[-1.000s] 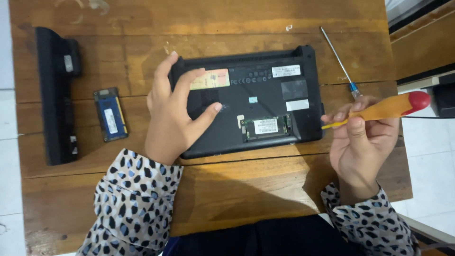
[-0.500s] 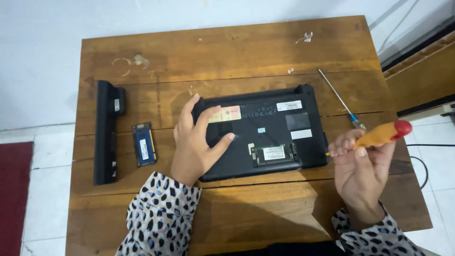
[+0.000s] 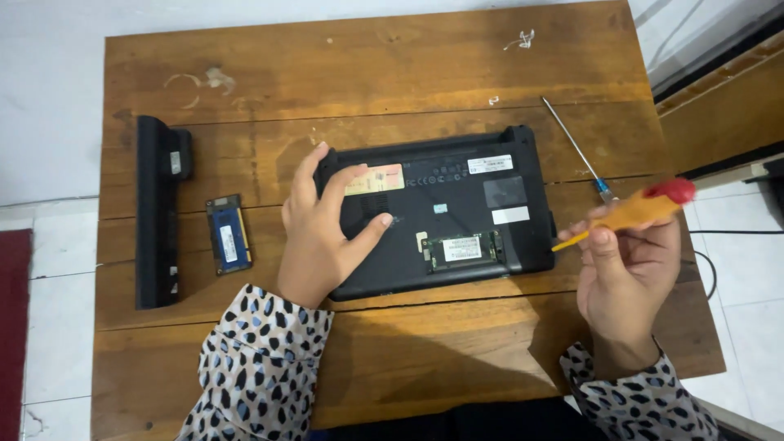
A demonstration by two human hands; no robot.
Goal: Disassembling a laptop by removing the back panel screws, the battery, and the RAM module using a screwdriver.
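Observation:
A small black laptop lies upside down on the wooden table, with an open memory bay showing a green memory module. My left hand rests flat on the laptop's left part, fingers spread. To the right of the laptop, my right hand grips a screwdriver with an orange and red handle, its tip pointing toward the laptop's right edge.
A long black battery pack lies at the table's left side, with a loose blue memory module beside it. A second thin screwdriver with a blue handle lies at the right. Tiled floor and a black cable show on the right.
The camera view has pulled back and shifted, so more of the table shows. My left hand stays on the laptop and my right hand keeps the orange screwdriver, slightly nearer the laptop's edge.

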